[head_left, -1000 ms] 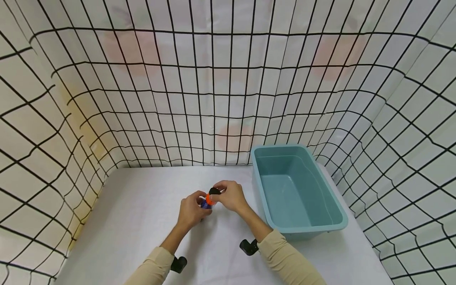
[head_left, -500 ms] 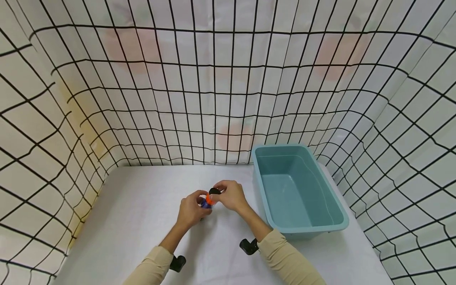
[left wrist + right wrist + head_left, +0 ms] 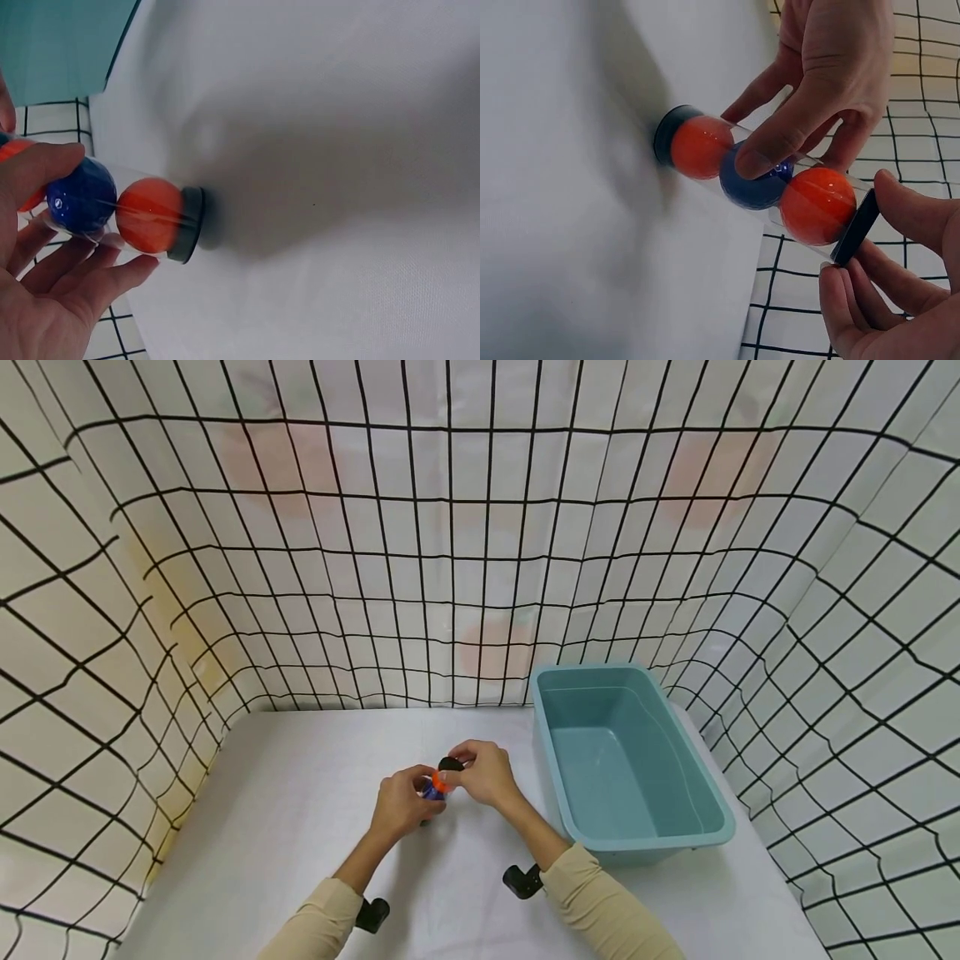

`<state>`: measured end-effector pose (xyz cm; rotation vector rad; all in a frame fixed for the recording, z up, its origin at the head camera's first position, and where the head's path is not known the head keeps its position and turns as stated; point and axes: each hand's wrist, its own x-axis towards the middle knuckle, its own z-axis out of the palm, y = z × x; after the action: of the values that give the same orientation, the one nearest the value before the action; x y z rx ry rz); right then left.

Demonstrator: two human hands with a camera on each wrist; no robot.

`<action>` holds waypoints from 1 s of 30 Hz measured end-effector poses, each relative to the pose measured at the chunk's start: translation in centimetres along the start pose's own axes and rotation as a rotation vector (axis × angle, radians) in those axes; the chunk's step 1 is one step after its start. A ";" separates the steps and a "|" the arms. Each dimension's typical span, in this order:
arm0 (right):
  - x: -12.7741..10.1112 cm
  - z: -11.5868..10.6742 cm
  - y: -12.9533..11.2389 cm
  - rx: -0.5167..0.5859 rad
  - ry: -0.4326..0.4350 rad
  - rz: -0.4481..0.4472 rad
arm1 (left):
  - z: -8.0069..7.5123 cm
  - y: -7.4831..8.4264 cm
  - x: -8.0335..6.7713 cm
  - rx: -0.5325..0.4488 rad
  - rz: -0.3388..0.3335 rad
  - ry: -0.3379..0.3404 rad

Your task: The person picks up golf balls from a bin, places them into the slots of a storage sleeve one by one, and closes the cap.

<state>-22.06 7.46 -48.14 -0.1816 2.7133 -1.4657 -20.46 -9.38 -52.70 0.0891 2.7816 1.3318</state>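
A clear tube (image 3: 771,217) with a dark cap at each end is held between both hands over the white table. Inside it sit an orange ball (image 3: 703,147), a blue ball (image 3: 751,184) and another orange ball (image 3: 817,206) in a row. My left hand (image 3: 399,806) grips the tube around its middle, thumb across the blue ball. With thumb and fingers, my right hand (image 3: 486,772) pinches the dark upper cap (image 3: 856,227). The lower cap (image 3: 189,225) is close to the table; whether it touches, I cannot tell. In the head view the fingers partly hide the tube.
To the right of the hands stands a teal plastic bin (image 3: 555,768), near the right forearm. Black grid netting (image 3: 487,502) rises behind the white table (image 3: 300,777) and along both sides. Black wrist-worn devices (image 3: 522,882) project from the sleeves.
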 end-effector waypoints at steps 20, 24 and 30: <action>0.3 0.0 0.0 0.043 -0.024 0.037 | -0.5 0.1 0.0 -0.013 0.016 -0.011; 0.3 0.3 0.1 0.069 -0.016 0.036 | -0.6 0.0 0.1 -0.029 0.013 -0.005; 0.2 0.9 0.6 0.112 -0.018 0.058 | -0.4 -0.3 -0.1 -0.044 0.016 -0.001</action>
<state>-22.22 7.04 -49.12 -0.1102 2.5901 -1.5861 -20.41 -9.92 -52.67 0.1109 2.7550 1.3954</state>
